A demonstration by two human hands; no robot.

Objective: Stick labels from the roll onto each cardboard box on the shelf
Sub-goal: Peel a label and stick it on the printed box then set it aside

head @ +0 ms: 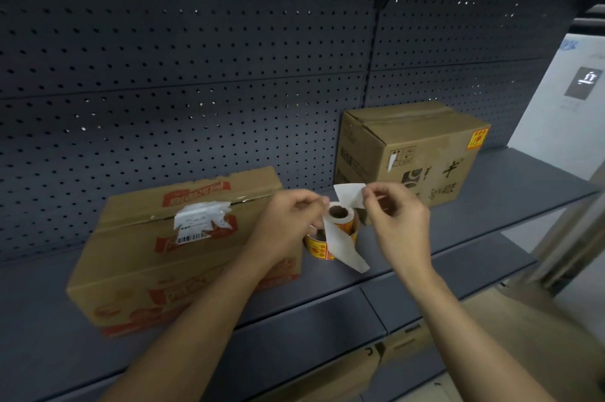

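A roll of yellow-and-red labels (340, 219) is held above the grey shelf (491, 211), between the two cardboard boxes. My left hand (288, 221) grips the roll from the left. My right hand (393, 208) pinches the white backing strip (350, 193) that comes off the roll; a loose tail of the strip (343, 244) hangs down. The left box (157, 257) has red print and a torn white shipping label on top. The right box (409, 152) carries a yellow-red label (477, 139) on its upper right corner.
A dark perforated back panel (196, 74) rises behind the shelf. More cardboard boxes (376, 359) sit on the lower shelf below. A white panel with a black sign (576, 90) stands at the right.
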